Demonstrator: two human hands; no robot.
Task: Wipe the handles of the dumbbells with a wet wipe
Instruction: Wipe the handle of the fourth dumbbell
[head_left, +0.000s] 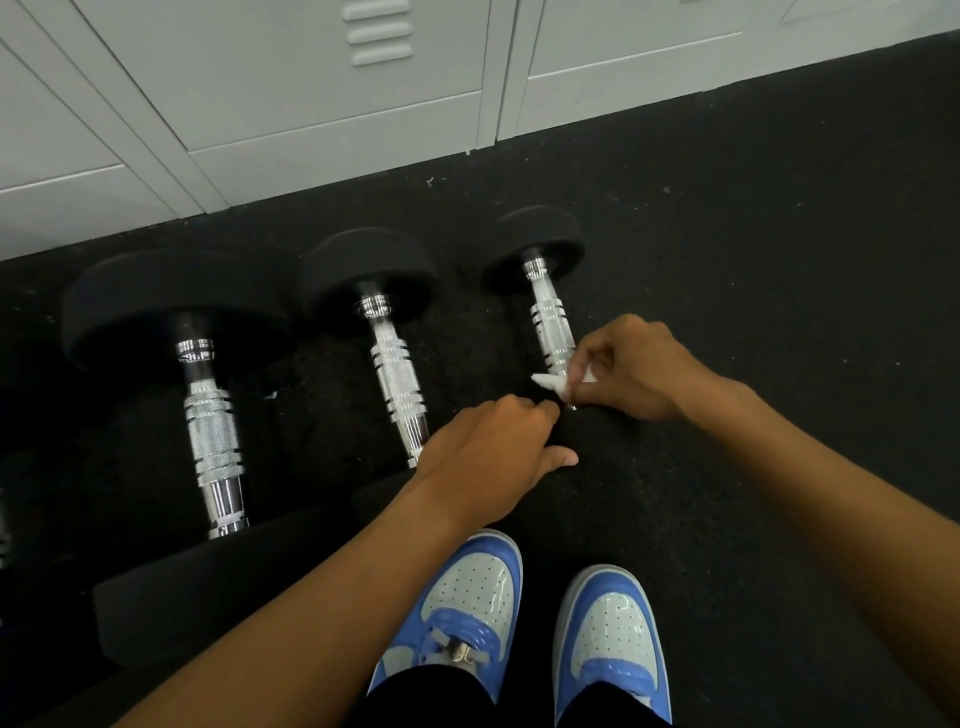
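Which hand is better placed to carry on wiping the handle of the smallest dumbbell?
The right hand. It already pinches the wet wipe against the near end of the smallest dumbbell's handle. The left hand carries no wipe and sits over that dumbbell's near weight, likely steadying it.
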